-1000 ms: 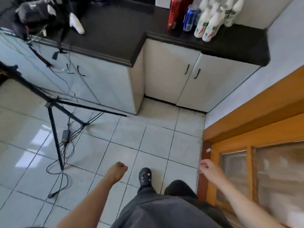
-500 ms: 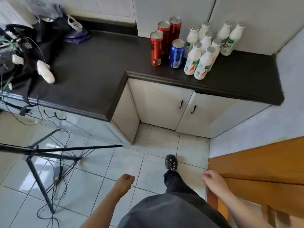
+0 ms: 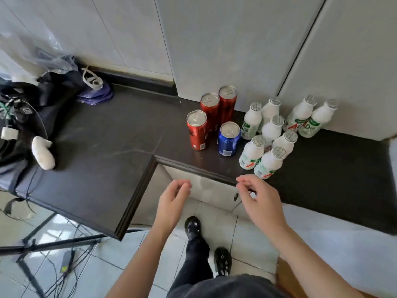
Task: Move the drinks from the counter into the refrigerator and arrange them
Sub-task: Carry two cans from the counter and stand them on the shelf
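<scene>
– Dark desk (image 3: 107, 168) below white wall panels. Three red cans (image 3: 196, 131) and a blue can (image 3: 228, 138) stand upright near the back, with white bottles (image 3: 251, 153) packed tight just to their right. No fridge is in view.
– And the hands?
– The left hand (image 3: 174, 198) and right hand (image 3: 255, 196) hover off the desk's front edge. Their fingers are loosely curled and both hold nothing. I'd say the task is only at its start.
– So the reach comes first. What would you take?
– The right hand is nearest the two front bottles, and the left lines up with the front red can. Grip each round the body and lift straight up.
– Why straight up?
– The bottles stand close, some seemingly touching. Dragging one sideways could topple its neighbours. The cans look a little freer.
</scene>
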`<action>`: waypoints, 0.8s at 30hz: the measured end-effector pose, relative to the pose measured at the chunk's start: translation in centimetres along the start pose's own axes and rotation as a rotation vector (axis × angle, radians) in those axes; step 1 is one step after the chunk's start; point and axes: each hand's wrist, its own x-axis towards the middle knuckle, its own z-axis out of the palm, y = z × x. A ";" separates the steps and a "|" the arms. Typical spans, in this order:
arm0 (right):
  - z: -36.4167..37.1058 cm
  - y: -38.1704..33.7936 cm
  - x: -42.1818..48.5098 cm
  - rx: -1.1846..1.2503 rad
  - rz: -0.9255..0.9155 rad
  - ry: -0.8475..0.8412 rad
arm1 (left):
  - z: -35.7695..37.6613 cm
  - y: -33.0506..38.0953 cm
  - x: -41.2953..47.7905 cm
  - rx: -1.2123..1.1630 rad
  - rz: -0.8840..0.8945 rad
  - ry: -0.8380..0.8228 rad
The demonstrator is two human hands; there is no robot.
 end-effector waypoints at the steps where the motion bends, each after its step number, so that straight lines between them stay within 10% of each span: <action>1: -0.2 -1.1 1.2 -0.023 -0.077 0.051 | 0.2 1.1 1.3 -0.031 0.036 0.026; 14: 0.1 -5.6 13.6 -0.666 -0.129 0.089 | 0.7 8.0 14.5 0.135 0.343 -0.069; 24: 1.5 -6.2 17.4 -0.558 -0.068 0.076 | 1.0 7.6 16.9 0.133 0.408 -0.223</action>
